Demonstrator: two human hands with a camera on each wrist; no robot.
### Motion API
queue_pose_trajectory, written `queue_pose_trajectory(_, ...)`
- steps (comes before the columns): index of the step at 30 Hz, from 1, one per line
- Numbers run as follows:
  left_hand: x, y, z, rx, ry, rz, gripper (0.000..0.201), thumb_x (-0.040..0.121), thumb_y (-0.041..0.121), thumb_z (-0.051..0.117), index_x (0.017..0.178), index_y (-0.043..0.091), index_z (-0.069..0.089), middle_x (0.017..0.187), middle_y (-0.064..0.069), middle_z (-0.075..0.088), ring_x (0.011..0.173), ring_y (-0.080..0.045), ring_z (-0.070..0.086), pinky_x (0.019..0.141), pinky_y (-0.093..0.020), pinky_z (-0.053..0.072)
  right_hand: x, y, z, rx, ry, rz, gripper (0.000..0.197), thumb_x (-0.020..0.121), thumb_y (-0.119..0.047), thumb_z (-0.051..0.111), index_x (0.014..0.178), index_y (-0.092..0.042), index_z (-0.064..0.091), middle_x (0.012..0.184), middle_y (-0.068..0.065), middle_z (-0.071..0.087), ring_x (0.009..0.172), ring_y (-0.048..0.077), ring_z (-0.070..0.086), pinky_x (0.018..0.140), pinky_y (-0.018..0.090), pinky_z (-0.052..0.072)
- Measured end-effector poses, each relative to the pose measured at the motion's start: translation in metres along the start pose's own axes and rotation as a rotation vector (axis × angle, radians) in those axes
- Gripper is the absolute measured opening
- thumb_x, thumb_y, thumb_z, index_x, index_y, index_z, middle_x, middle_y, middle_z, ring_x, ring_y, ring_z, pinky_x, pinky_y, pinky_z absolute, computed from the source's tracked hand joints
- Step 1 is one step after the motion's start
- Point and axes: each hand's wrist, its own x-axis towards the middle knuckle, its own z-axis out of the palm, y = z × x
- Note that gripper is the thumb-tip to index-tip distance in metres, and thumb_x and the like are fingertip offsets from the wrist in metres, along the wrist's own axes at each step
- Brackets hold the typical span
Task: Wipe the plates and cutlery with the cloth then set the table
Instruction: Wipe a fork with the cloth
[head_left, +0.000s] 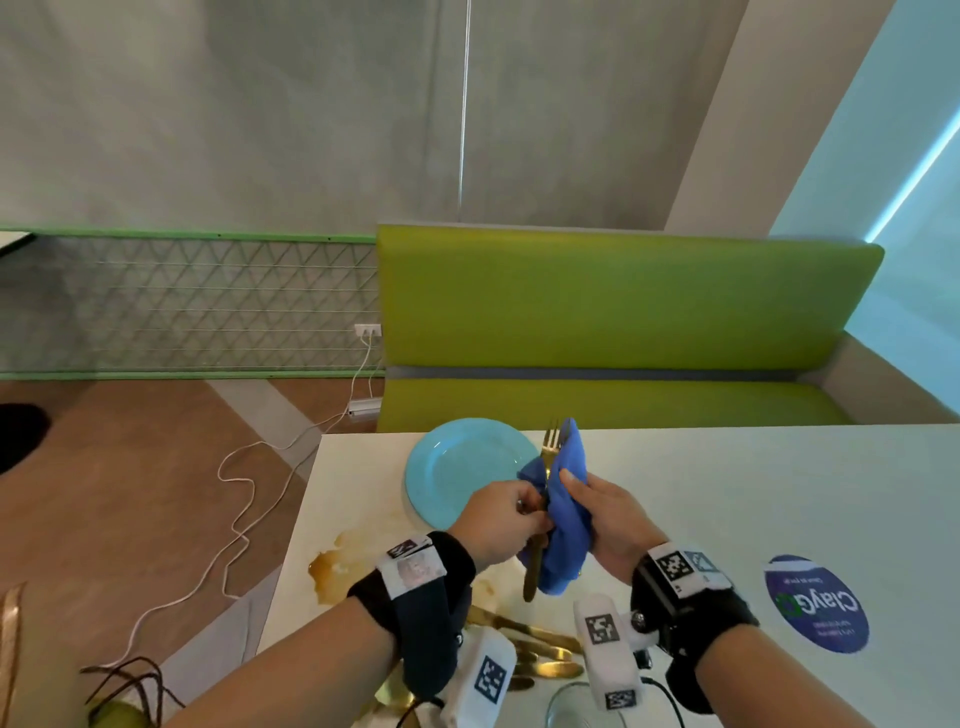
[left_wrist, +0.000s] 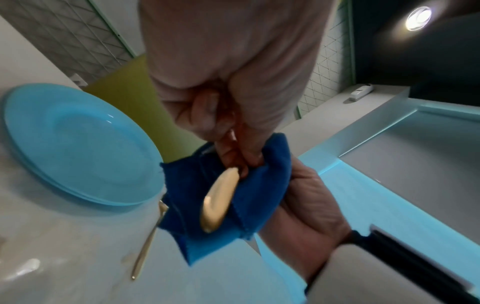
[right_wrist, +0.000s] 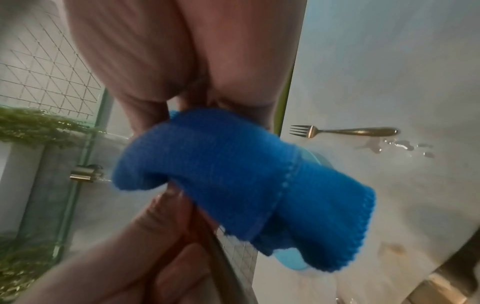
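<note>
Head view: left hand (head_left: 498, 522) pinches gold fork (head_left: 546, 467) handle, tines up; right hand (head_left: 605, 514) grips blue cloth (head_left: 563, 512) wrapped round fork, just right of blue plate (head_left: 457, 467), nothing on it, on surface (head_left: 727, 493). More gold cutlery (head_left: 540, 649) nearer than plate.

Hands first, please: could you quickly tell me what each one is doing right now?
Left hand: pinches the gold fork by its handle.
Right hand: grips the blue cloth, wrapped around the fork.
</note>
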Motion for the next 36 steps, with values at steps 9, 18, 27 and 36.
queue_pose_trajectory(9,-0.006,0.011,-0.003,0.056,0.171,0.001,0.013,0.089,0.02,0.058,0.077,0.016,0.056,0.073,-0.004,0.063,0.073,-0.018,0.058,0.07,-0.024,0.046,-0.001,-0.017,-0.009,0.143,0.048,-0.053,0.034,0.099,-0.027,0.035,0.111,-0.004,0.057,0.101,0.016,0.068,0.093,0.027,0.065,0.078,0.038,0.052)
queue_pose_trajectory(18,-0.02,0.028,0.004,0.187,-0.021,0.06,0.025,0.084,0.016,0.051,0.061,0.024,0.046,0.075,-0.005,0.065,0.077,-0.021,0.061,0.07,-0.028,0.046,0.009,-0.02,-0.003,-0.33,0.271,-0.153,0.008,0.085,-0.009,0.063,0.078,-0.004,0.062,0.08,0.018,0.065,0.072,0.028,0.061,0.075,0.041,0.054)
queue_pose_trajectory(27,-0.01,0.015,0.0,0.127,-0.018,-0.013,0.016,0.09,0.024,0.059,0.075,0.019,0.055,0.064,0.008,0.058,0.061,-0.002,0.053,0.059,-0.016,0.041,0.009,-0.05,-0.008,-0.942,0.675,-0.375,0.039,0.087,-0.034,0.059,0.064,-0.01,0.04,0.06,0.006,0.046,0.068,0.028,0.047,0.062,0.03,0.031)
queue_pose_trajectory(36,-0.005,0.015,0.005,0.047,0.155,-0.056,0.023,0.09,0.017,0.052,0.067,0.02,0.049,0.067,0.003,0.056,0.071,-0.016,0.052,0.061,-0.021,0.038,0.01,-0.04,0.0,-0.344,0.469,-0.062,0.058,0.096,-0.047,0.033,0.117,0.001,0.058,0.111,0.017,0.06,0.107,0.029,0.057,0.098,0.043,0.044)
